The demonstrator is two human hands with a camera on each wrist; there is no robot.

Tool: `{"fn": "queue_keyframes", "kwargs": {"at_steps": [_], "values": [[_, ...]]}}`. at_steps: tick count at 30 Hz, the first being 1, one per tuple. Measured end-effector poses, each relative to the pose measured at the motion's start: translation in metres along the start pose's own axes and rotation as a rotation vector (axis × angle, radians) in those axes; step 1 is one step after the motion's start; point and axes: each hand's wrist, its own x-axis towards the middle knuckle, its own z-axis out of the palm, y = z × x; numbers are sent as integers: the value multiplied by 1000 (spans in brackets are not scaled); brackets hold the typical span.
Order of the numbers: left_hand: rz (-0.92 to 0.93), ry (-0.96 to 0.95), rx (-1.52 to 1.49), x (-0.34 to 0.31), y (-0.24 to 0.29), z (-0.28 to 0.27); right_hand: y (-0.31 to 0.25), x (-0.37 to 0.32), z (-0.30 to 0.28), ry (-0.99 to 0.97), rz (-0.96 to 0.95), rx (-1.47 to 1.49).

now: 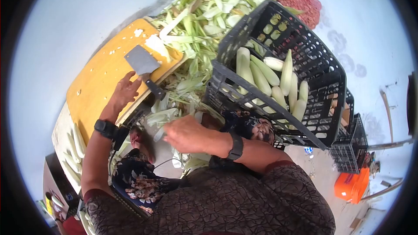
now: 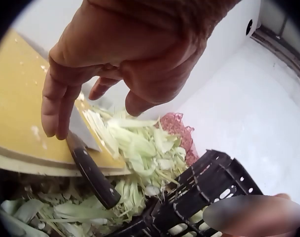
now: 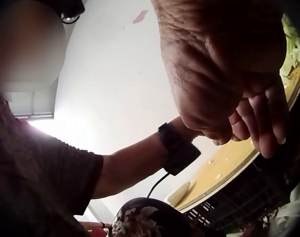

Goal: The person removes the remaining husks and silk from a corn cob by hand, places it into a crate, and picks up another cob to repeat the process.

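Observation:
A cleaver lies on the yellow board, its dark handle jutting past the board's edge. My left hand is above the board beside the handle, fingers loosely bent and holding nothing; in the left wrist view the same hand hangs over the cleaver's handle. My right hand is over the husks near my lap. In the right wrist view its fingers hang loosely bent with nothing in them. Peeled corn cobs lie in the black crate to the right.
Green husks are heaped behind the board and crate. Red mesh sacks stand at the back. More cobs lie at the board's near left. An orange container and another black crate are at the right.

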Motion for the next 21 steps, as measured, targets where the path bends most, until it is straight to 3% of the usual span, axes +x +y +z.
{"fn": "queue_keyframes", "kwargs": {"at_steps": [5,8,15,18,19,21], "values": [[-3,4,167,42,0,43,-4,-5,-11,72,-96,-57],[135,176,600,62,-18,55,0,-5,-10,107,-147,-9],[30,210,640,62,-6,66,3,-6,-12,196,-220,-59],[175,368,649,72,-11,58,2,-9,-20,238,-230,-108],[177,367,657,78,-13,52,2,-10,-23,242,-251,-94],[418,238,657,101,-28,23,3,-11,-22,255,-269,-79]]}}
